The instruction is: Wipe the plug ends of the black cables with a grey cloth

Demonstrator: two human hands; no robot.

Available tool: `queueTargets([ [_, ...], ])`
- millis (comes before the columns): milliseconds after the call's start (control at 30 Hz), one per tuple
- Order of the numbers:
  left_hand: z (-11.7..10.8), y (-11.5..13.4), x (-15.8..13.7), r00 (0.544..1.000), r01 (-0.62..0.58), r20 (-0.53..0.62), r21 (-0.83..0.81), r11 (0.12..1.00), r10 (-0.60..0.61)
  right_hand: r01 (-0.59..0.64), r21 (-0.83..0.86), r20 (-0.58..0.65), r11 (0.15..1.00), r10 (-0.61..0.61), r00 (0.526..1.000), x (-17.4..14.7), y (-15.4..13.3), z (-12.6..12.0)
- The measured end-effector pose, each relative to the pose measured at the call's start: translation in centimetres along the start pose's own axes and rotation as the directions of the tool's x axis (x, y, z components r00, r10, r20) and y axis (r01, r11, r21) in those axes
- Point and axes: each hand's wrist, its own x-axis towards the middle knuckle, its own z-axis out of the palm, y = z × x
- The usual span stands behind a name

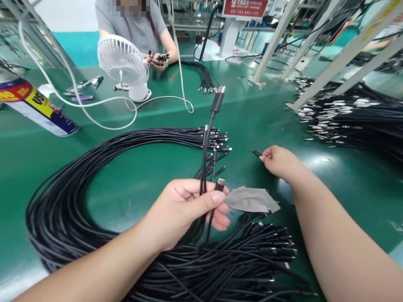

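Several black cables [205,167], ends up in my left hand [185,205]
Thumb and fingers pinch them with a grey cloth [253,199] above the green table [141,180]; likely light, springy, best held behind the connectors [218,100]. My right hand [278,163] pinches a slim dark piece [256,153] (too small to name).

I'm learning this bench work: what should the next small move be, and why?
Probably have the right hand set the small dark piece it pinches onto the green table. The left hand is gripping several black cables, with a grey cloth close against it, so freeing the right hand would likely help with those.
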Motion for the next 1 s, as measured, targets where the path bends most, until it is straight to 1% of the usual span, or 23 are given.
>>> queueTargets([
  [67, 0.0, 0.0, 0.0, 0.999, 0.030, 0.016, -0.004, 1.000, -0.029, 0.001, 0.004, 0.024, 1.000, -0.001, 1.000, 0.2, 0.0, -0.1],
  [133, -0.1, 0.0, 0.0, 0.998, 0.058, 0.020, -0.008, 0.998, -0.058, 0.011, 0.013, 0.011, 1.000, -0.012, 1.000, 0.1, -0.2, -0.4],
  [200, -0.2, 0.0, 0.1, 0.997, 0.072, 0.001, -0.005, 0.997, -0.072, 0.018, 0.052, -0.026, 0.998, -0.017, 1.000, -0.3, -0.6, -1.0],
  [233, -0.2, 0.0, 0.1, 0.997, 0.068, -0.023, 0.003, 0.998, -0.068, 0.020, 0.097, -0.059, 0.995, -0.014, 0.998, -0.8, -1.0, -1.4],
  [300, -0.2, 0.0, 0.3, 0.997, 0.037, -0.065, 0.032, 0.999, -0.035, 0.061, 0.145, -0.116, 0.987, -0.044, 0.992, -2.4, -2.1, -2.4],
  [333, -0.3, 0.0, 0.3, 0.997, 0.024, -0.078, 0.049, 0.999, -0.020, 0.146, 0.207, -0.222, 0.967, -0.100, 0.970, -3.6, -2.7, -2.8],
  [367, -0.3, 0.0, 0.4, 0.997, 0.017, -0.083, 0.062, 0.998, -0.012, 0.274, 0.258, -0.303, 0.926, -0.192, 0.933, -4.9, -3.3, -3.3],
  [400, -0.3, 0.0, 0.5, 0.997, 0.020, -0.080, 0.065, 0.998, -0.015, 0.395, 0.275, -0.419, 0.876, -0.261, 0.870, -6.3, -3.9, -3.6],
  [433, -0.3, -0.1, 0.5, 0.997, 0.032, -0.077, 0.060, 0.998, -0.027, 0.497, 0.269, -0.493, 0.825, -0.325, 0.807, -7.7, -4.4, -3.8],
  [467, -0.3, -0.1, 0.6, 0.996, 0.049, -0.073, 0.048, 0.998, -0.045, 0.552, 0.253, -0.567, 0.794, -0.340, 0.750, -9.0, -4.8, -4.0],
  [533, -0.4, -0.2, 0.7, 0.994, 0.083, -0.069, 0.027, 0.996, -0.081, 0.624, 0.221, -0.534, 0.750, -0.442, 0.721, -11.0, -5.2, -4.1],
  [567, -0.5, -0.3, 0.7, 0.993, 0.096, -0.067, 0.025, 0.995, -0.094, 0.655, 0.233, -0.475, 0.719, -0.504, 0.722, -11.7, -5.3, -4.1],
  [633, -0.6, -0.3, 0.7, 0.993, 0.109, -0.056, 0.046, 0.993, -0.107, 0.716, 0.238, -0.380, 0.656, -0.616, 0.690, -12.3, -5.2, -4.0],
  [700, -0.7, -0.3, 0.6, 0.994, 0.106, -0.039, 0.088, 0.990, -0.103, 0.767, 0.216, -0.339, 0.605, -0.690, 0.640, -12.5, -5.2, -3.8],
  [767, -0.7, -0.2, 0.6, 0.996, 0.090, -0.021, 0.140, 0.986, -0.088, 0.802, 0.162, -0.340, 0.576, -0.730, 0.593, -12.6, -5.4, -3.6],
  [833, -0.7, 0.0, 0.6, 0.997, 0.073, -0.012, 0.186, 0.980, -0.072, 0.814, 0.100, -0.350, 0.572, -0.746, 0.567, -12.7, -5.7, -3.6],
  [1000, -0.5, 0.2, 0.6, 1.000, 0.021, -0.006, 0.267, 0.964, -0.020, 0.818, -0.021, -0.352, 0.575, -0.770, 0.532, -13.3, -6.1, -3.7],
])
